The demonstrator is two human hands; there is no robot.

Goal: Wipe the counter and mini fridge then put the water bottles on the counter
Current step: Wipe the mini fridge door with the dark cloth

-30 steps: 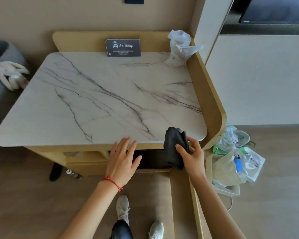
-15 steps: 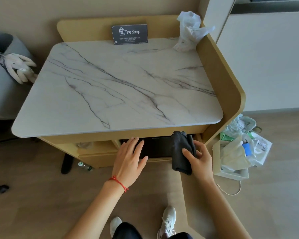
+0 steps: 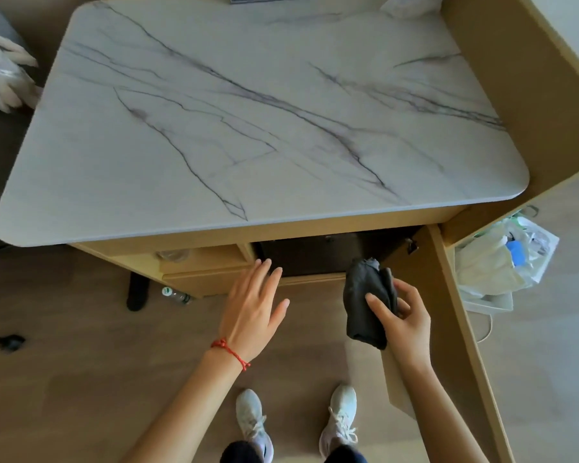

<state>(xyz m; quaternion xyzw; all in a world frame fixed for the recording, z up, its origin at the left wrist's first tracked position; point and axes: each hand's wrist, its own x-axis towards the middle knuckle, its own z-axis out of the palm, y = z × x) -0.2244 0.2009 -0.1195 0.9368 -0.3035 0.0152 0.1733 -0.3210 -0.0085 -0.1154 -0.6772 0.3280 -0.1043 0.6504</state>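
Both hands have dropped below the countertop edge since a second ago, when the right one held the cloth up at the marble's front rim; the view has also tipped down, so the sign at the back is nearly cut off. At far left, a white glove-like thing [image 3: 0, 71] lies on a grey seat. Lower, a water bottle [image 3: 176, 295] lies on the wooden floor beside a dark furniture leg [image 3: 137, 292], under the cabinet's left part. The marble counter [image 3: 248, 105] fills the middle, its top bare. Beneath its front edge, the left hand [image 3: 251, 312], a red string bracelet [image 3: 229, 350] at the wrist, is flat with fingers spread, holding nothing, its fingertips at the lower edge of the dark mini fridge [image 3: 315, 259] in the recess. Right of it, the right hand [image 3: 398, 322] pinches a bunched dark grey cloth [image 3: 365, 305] between thumb and fingers, just before the fridge front. The open cabinet door [image 3: 448, 329] stands right of that hand. Farther right, white plastic bags [image 3: 495, 262] sit on the floor.
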